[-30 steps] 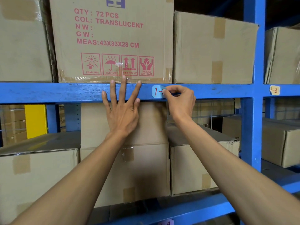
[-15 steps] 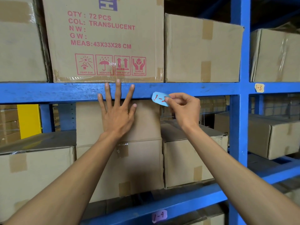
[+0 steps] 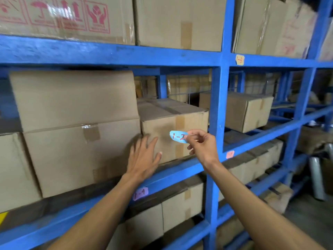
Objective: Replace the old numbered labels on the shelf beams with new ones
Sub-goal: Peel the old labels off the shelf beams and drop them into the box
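Observation:
My right hand [image 3: 203,147] pinches a light blue label [image 3: 178,137] marked "1-2" in red, held in the air in front of a cardboard box, off the beam. My left hand [image 3: 144,157] is open with fingers spread, low in front of the boxes, and holds nothing. The upper blue beam [image 3: 108,53] is bare where the label was. A yellowish label "1-3" [image 3: 239,59] sticks on the same beam to the right of the upright. A pink label "1-4" [image 3: 141,193] sits on the lower beam [image 3: 173,175], and another pink label [image 3: 230,154] is further right.
Taped cardboard boxes [image 3: 77,127] fill every level of the blue rack. A blue upright post [image 3: 218,109] stands just right of my right hand. Rolls of wrapping film [image 3: 317,179] lean on the floor at the far right.
My right hand peeled the blue "1-2" label off the upper beam and carried it down. My left hand left the beam and dropped. The view swung down and to the right.

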Available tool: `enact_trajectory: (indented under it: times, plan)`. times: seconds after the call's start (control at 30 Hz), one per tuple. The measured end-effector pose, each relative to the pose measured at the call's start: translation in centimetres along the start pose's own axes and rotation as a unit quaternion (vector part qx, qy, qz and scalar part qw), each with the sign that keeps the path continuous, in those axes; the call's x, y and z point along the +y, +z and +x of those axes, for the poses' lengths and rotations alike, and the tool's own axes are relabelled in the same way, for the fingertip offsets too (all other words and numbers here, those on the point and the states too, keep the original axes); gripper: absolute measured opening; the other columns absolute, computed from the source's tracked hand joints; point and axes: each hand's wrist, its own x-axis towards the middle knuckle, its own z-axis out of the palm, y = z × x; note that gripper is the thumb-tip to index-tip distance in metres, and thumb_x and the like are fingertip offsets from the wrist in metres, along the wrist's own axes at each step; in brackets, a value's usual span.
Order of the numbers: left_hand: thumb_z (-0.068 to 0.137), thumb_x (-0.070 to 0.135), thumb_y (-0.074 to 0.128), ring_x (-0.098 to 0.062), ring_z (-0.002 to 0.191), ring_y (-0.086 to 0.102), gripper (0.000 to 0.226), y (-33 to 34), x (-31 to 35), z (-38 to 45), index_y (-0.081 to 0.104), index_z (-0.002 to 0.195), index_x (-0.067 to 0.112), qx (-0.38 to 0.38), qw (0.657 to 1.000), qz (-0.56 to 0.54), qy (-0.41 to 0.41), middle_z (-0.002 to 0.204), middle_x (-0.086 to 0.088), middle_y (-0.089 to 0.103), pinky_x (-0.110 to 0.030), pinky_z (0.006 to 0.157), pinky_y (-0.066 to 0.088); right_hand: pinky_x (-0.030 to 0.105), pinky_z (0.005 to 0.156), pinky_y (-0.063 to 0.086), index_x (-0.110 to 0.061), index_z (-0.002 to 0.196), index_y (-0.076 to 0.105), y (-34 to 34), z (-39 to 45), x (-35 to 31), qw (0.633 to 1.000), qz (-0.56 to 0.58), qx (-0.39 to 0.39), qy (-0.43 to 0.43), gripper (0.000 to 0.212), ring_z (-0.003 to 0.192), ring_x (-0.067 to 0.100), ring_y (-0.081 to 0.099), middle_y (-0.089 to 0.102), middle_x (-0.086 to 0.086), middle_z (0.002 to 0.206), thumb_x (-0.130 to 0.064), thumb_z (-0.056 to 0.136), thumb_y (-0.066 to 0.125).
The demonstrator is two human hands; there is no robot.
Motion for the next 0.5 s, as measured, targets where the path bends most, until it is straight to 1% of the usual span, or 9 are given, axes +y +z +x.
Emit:
enact_trajectory:
  times: [0.1,0.17,0.27,0.33,0.37,0.43,0.5]
  plan:
    - [0.096,0.046,0.043,-0.028,0.148,0.022,0.061,4.3,1.4,-0.5,0.028,0.152,0.027,-0.061,0.998,-0.009,0.005,0.162,-0.009,0.022,-0.042,0.118,0.021,0.022,0.039,0.043,-0.016,0.084,0.068,-2.5,-0.4,3.4,0.999,-0.026,0.012,0.035,0.011,0.047,0.011,0.052,0.063,0.004,0.071,-0.006,0.087,0.069]
    - [0.097,0.044,0.044,-0.029,0.148,0.021,0.060,6.6,2.1,-0.4,0.027,0.153,0.026,-0.088,0.996,-0.014,0.000,0.163,-0.010,0.020,-0.043,0.119,0.021,0.022,0.040,0.043,-0.017,0.084,0.069,-4.1,-0.4,5.4,0.998,-0.036,0.015,0.056,0.011,0.049,0.010,0.053,0.065,0.003,0.071,-0.007,0.087,0.069]
    - [0.099,0.040,0.042,-0.030,0.146,0.024,0.059,9.7,2.5,-0.2,0.027,0.153,0.022,-0.122,0.993,-0.006,-0.004,0.162,-0.011,0.023,-0.043,0.118,0.025,0.018,0.040,0.043,-0.018,0.081,0.069,-5.9,-0.3,7.9,0.996,-0.036,0.022,0.078,0.016,0.049,0.012,0.052,0.065,0.006,0.072,-0.004,0.086,0.069]
    - [0.100,0.039,0.040,-0.030,0.144,0.029,0.058,11.9,2.6,-0.4,0.027,0.153,0.020,-0.145,0.989,0.002,-0.007,0.159,-0.012,0.027,-0.043,0.116,0.028,0.020,0.041,0.042,-0.019,0.080,0.069,-6.8,0.0,9.4,0.995,-0.043,0.024,0.088,0.017,0.049,0.013,0.050,0.066,0.009,0.074,-0.003,0.086,0.069]
    - [0.100,0.038,0.039,-0.030,0.143,0.030,0.057,13.1,2.8,-0.7,0.027,0.153,0.020,-0.157,0.988,0.007,-0.010,0.159,-0.011,0.028,-0.043,0.116,0.028,0.020,0.042,0.042,-0.018,0.080,0.069,-7.4,0.2,10.3,0.994,-0.051,0.021,0.095,0.017,0.048,0.010,0.051,0.066,0.010,0.074,-0.003,0.086,0.069]
    - [0.101,0.039,0.037,-0.030,0.144,0.028,0.058,14.4,2.8,-1.6,0.023,0.155,0.023,-0.162,0.986,0.040,-0.013,0.160,-0.010,0.028,-0.044,0.118,0.024,0.016,0.042,0.042,-0.013,0.084,0.069,-8.1,0.1,11.2,0.993,-0.052,0.011,0.107,0.012,0.043,0.002,0.051,0.065,0.009,0.073,-0.002,0.087,0.068]
    - [0.101,0.042,0.035,-0.029,0.144,0.028,0.060,15.6,3.1,-2.1,0.018,0.156,0.026,-0.140,0.987,0.078,-0.017,0.160,-0.007,0.030,-0.044,0.119,0.022,0.017,0.038,0.041,-0.013,0.086,0.070,-9.1,0.4,12.6,0.991,-0.058,-0.003,0.124,0.010,0.042,0.003,0.050,0.064,0.008,0.073,-0.003,0.088,0.067]
